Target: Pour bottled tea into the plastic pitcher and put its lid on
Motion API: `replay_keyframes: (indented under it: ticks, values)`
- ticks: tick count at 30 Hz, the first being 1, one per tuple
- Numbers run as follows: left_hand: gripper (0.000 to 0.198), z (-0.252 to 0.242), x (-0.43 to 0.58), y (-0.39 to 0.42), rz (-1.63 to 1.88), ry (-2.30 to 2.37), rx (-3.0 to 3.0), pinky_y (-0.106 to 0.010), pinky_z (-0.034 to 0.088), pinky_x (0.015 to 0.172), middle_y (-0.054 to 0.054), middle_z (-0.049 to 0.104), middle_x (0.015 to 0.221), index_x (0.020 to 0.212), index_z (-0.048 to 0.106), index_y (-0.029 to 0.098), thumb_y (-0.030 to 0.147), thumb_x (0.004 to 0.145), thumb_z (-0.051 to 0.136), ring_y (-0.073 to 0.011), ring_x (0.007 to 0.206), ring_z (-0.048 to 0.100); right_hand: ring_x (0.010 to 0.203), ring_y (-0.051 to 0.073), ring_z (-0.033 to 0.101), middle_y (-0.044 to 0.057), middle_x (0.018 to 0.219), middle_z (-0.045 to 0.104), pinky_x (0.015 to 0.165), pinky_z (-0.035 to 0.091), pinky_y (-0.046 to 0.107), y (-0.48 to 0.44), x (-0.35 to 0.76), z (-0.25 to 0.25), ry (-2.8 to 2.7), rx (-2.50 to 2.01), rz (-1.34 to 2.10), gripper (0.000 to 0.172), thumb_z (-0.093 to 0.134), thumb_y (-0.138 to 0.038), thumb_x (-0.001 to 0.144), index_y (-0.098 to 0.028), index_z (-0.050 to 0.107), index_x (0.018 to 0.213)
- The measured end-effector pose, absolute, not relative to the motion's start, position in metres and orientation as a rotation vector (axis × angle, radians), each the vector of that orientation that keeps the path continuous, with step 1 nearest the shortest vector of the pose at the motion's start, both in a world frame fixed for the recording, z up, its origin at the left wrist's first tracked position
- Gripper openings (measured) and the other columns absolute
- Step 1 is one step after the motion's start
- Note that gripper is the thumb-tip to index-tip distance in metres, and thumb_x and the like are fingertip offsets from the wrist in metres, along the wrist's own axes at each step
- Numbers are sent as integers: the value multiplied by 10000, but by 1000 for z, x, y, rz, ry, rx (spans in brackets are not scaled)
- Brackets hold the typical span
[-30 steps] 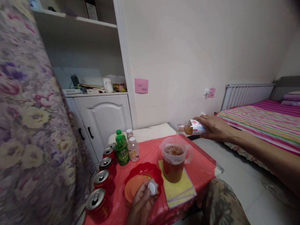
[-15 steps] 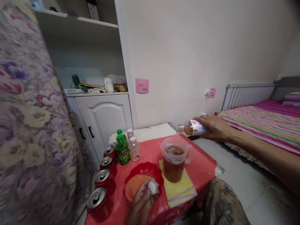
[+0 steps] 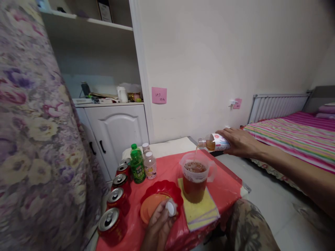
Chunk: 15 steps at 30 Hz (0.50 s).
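My right hand grips a small bottle with a white and pink label, tipped on its side above a clear plastic jug. A thin stream of brown drink runs from the bottle's mouth into the jug, which is mostly full of foamy brown liquid. The jug stands on a yellow cloth on a red-covered table. My left hand rests at the table's near edge and pinches a white bottle cap, just over an orange plate in a red dish.
Several red cans line the table's left edge, with a green bottle and two small pale bottles behind. A flowered cloth fills the left. A white cabinet stands behind; a striped bed lies right.
The view has drifted slightly. The pouring goes on; both hands hold their places.
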<state>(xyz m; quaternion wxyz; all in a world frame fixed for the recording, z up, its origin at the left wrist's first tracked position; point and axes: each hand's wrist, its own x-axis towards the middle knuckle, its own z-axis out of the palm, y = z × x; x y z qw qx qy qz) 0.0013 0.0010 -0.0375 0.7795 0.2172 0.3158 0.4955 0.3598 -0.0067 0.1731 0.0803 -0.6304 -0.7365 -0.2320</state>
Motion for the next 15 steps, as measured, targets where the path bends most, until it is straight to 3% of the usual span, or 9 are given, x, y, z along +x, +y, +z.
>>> replay_keyframes:
  ticks: [15]
  values:
    - [395,-42,2,2,1077,685,487,-316,581,909,-114,789,1061,1117,688,162,108,735,772,-214,969,747,935,285,635,123,1079,678,742,420,361,-6,361,172,-2220,-1891,-708,529,656,-277,750,-197,515,1253]
